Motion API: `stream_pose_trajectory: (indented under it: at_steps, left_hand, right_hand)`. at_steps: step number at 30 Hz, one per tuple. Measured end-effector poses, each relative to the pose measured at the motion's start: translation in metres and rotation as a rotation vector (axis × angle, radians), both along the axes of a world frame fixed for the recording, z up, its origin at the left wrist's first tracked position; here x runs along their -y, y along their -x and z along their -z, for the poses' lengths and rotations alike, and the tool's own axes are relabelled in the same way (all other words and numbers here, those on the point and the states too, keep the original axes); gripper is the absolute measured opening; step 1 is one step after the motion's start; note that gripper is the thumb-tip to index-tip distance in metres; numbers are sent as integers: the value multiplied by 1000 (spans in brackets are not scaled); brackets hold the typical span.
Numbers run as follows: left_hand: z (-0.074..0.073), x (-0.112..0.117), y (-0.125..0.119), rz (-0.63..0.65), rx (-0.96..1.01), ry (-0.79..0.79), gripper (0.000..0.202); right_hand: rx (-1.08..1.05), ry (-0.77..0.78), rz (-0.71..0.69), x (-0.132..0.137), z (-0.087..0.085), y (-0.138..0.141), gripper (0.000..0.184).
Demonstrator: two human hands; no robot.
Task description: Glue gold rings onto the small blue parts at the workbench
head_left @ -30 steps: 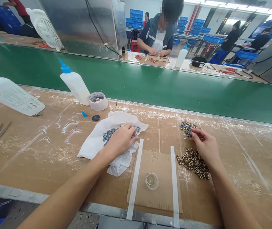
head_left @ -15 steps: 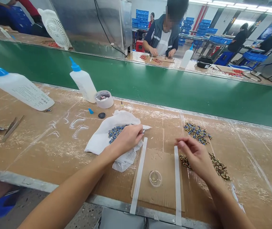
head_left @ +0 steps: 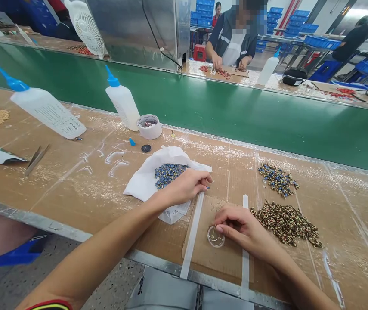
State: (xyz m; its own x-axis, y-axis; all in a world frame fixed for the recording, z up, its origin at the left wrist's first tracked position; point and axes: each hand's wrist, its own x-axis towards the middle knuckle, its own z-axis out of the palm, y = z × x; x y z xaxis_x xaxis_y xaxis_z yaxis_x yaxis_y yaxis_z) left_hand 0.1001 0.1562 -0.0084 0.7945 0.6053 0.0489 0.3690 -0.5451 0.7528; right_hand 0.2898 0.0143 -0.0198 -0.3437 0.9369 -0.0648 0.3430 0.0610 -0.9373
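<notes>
My left hand (head_left: 190,185) is closed in a pinch beside the white cloth (head_left: 141,181), with a speck of blue at its fingertips, seemingly one of the small blue pieces. On that cloth lies a heap of small blue pieces (head_left: 168,174) with yellowish ends. Above a small clear round dish (head_left: 216,243), my right hand (head_left: 240,226) pinches a thin wire-like piece that points down into it. The dish stands on a cardboard sheet (head_left: 209,262) between two white tape strips (head_left: 192,241). Right of my right hand lie a pile of brass-coloured small parts (head_left: 289,224) and a pile of blue-and-brass pieces (head_left: 277,178).
White bottles with blue nozzles (head_left: 48,112) (head_left: 122,105), a tape roll (head_left: 149,126), a black cap (head_left: 146,148) and tweezers (head_left: 37,160) are on the table. Beyond runs a green belt (head_left: 203,101). Across it, a person (head_left: 232,43) handles small red parts.
My right hand has moved left and down from near the right-hand piles to the clear dish. My left hand stays by the cloth, now with blue showing at its fingertips. The view has shifted slightly.
</notes>
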Motion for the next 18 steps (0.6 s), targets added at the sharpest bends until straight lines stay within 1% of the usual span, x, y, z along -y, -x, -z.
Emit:
stream_pose_trajectory:
  at_steps: [4,7,13,18]
  left_hand:
    - [7,1,-2,64,-17,-38,17]
    - [11,0,-2,71,-4,-80,17]
    - [8,1,-5,37,4,-82,11]
    - [8,5,-7,48,28,-56,8]
  right_hand:
    - [-20,-62,-27,0,-1,0,12]
    - [10,-71,-24,0,-2,2,9]
    - [17,-96,-34,1,-3,7,10]
    - [8,-118,-47,1,-6,2,12]
